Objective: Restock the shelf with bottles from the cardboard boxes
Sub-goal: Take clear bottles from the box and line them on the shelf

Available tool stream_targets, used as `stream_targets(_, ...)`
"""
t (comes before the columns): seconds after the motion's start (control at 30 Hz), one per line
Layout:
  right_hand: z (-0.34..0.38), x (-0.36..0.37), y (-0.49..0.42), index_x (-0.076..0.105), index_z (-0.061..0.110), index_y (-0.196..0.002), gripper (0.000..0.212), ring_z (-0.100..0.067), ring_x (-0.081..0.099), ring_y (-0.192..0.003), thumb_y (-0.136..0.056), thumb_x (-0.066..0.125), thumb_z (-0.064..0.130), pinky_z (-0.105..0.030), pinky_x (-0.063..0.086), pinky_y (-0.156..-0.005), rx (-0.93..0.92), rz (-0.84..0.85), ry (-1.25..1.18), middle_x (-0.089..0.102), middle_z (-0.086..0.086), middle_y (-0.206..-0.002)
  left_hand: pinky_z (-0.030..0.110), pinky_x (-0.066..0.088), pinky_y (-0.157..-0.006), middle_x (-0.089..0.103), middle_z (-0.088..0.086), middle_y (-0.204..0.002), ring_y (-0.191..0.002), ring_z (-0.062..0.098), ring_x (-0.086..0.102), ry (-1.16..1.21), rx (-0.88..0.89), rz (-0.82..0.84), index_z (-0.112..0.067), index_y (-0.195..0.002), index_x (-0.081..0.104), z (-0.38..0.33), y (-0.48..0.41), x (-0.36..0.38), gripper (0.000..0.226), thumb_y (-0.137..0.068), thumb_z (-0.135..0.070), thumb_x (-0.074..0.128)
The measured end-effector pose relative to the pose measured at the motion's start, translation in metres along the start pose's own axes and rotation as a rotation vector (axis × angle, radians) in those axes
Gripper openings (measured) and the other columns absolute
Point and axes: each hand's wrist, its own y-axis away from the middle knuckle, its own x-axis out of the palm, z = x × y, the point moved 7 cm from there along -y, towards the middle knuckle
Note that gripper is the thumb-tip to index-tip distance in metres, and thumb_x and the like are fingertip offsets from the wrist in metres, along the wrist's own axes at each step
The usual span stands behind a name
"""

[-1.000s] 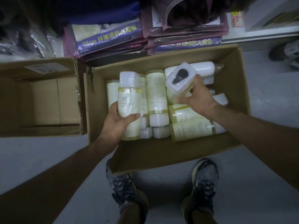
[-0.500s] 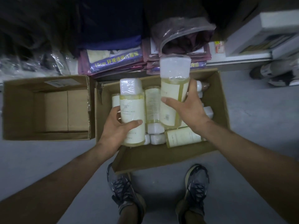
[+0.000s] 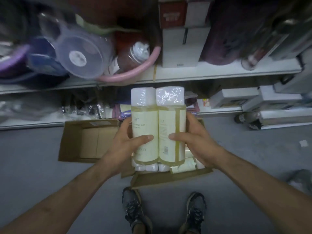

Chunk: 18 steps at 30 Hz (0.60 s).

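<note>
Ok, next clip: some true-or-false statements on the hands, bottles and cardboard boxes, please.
1. The left hand grips the left pale yellow white-capped plastic bottle and the right hand grips the right bottle. True.
2. The two held bottles are apart. False: they touch side by side.
3. The held bottles point caps down. False: their caps are up, toward the white shelf.
4. The brown cardboard box below the hands holds more bottles. True.
5. The open box on the left is full of bottles. False: the left cardboard box shows only bare cardboard inside.
</note>
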Motion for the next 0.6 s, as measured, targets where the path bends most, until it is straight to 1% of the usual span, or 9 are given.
stream_targets(0.13, 0.077, 0.009, 0.042, 0.052, 0.029, -0.143, 0.081, -0.018, 0.070, -0.123, -0.073, 0.092, 0.020, -0.051, 0.060, -0.101, -0.056, -0.006, 0.113, 0.073, 0.004, -0.131, 0.051, 0.063, -0.095, 0.072, 0.002, -0.136, -0.125, 0.026, 0.071, 0.029, 0.019, 0.038, -0.036, -0.139, 0.055, -0.071, 0.048, 0.005, 0.083, -0.070, -0.034, 0.100)
stream_targets(0.23, 0.140, 0.019, 0.072, 0.056, 0.033, -0.139, 0.081, -0.014, 0.073, -0.118, -0.069, 0.096, 0.024, -0.047, 0.063, -0.095, -0.122, -0.005, 0.146, 0.075, 0.007, -0.127, 0.054, 0.060, -0.099, 0.072, 0.006, -0.138, -0.127, 0.030, 0.070, 0.036, 0.072, 0.050, -0.029, -0.144, 0.052, -0.132, 0.084, 0.010, 0.081, -0.075, -0.024, 0.094)
stream_targets(0.33, 0.208, 0.033, 0.105, 0.054, 0.038, -0.141, 0.087, -0.012, 0.072, -0.118, -0.066, 0.098, 0.028, -0.044, 0.063, -0.095, -0.192, 0.010, 0.191, 0.074, 0.009, -0.129, 0.053, 0.058, -0.103, 0.070, 0.008, -0.141, -0.130, 0.030, 0.068, 0.025, 0.131, 0.045, -0.025, -0.146, 0.052, -0.195, 0.118, 0.008, 0.077, -0.079, -0.024, 0.090)
stream_targets(0.43, 0.277, 0.043, 0.135, 0.051, 0.043, -0.140, 0.091, -0.008, 0.071, -0.118, -0.064, 0.100, 0.035, -0.039, 0.064, -0.093, -0.284, 0.006, 0.232, 0.072, 0.015, -0.129, 0.047, 0.062, -0.097, 0.068, 0.006, -0.144, -0.130, 0.029, 0.068, 0.005, 0.211, 0.046, -0.033, -0.146, 0.055, -0.260, 0.148, 0.005, 0.072, -0.084, -0.029, 0.090)
stream_targets(0.53, 0.349, 0.054, 0.166, 0.050, 0.045, -0.138, 0.088, 0.000, 0.068, -0.118, -0.066, 0.100, 0.038, -0.029, 0.063, -0.090, -0.399, 0.010, 0.286, 0.070, 0.022, -0.128, 0.046, 0.064, -0.091, 0.072, 0.001, -0.137, -0.124, 0.025, 0.072, -0.049, 0.315, -0.036, -0.042, -0.136, 0.061, -0.331, 0.175, 0.003, 0.074, -0.071, -0.044, 0.098)
stream_targets(0.6, 0.393, 0.061, 0.184, 0.050, 0.046, -0.137, 0.086, 0.001, 0.068, -0.118, -0.068, 0.100, 0.033, -0.024, 0.062, -0.090, -0.467, 0.020, 0.289, 0.069, 0.025, -0.128, 0.042, 0.065, -0.088, 0.074, -0.002, -0.134, -0.120, 0.022, 0.073, -0.063, 0.382, -0.093, -0.044, -0.132, 0.062, -0.376, 0.192, 0.001, 0.076, -0.067, -0.044, 0.101)
